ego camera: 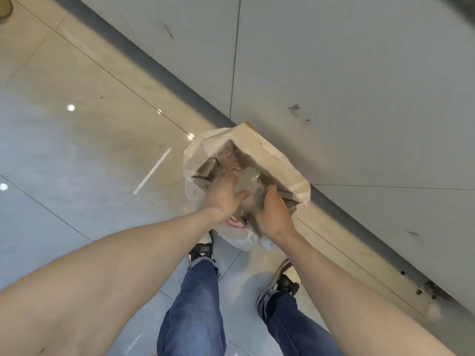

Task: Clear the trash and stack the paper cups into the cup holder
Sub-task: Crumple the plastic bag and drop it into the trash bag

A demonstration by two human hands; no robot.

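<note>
On the tiled floor point(77, 140), by the wall, both hands point(226, 194) point(273, 214) press crumpled plastic trash point(248, 186) into an open white bag point(272, 155).

Near the centre of the frame, the left hand point(223, 194) and right hand point(273, 211) pressed together on a crumpled wad of clear plastic trash point(248, 187) over the open mouth of a white paper-lined sack point(270, 156). The sack stood on the glossy tiled floor point(77, 140) against the grey wall panel point(359, 86), just above blue jeans point(195, 304) and dark sneakers point(277, 286) at the bottom.
</note>
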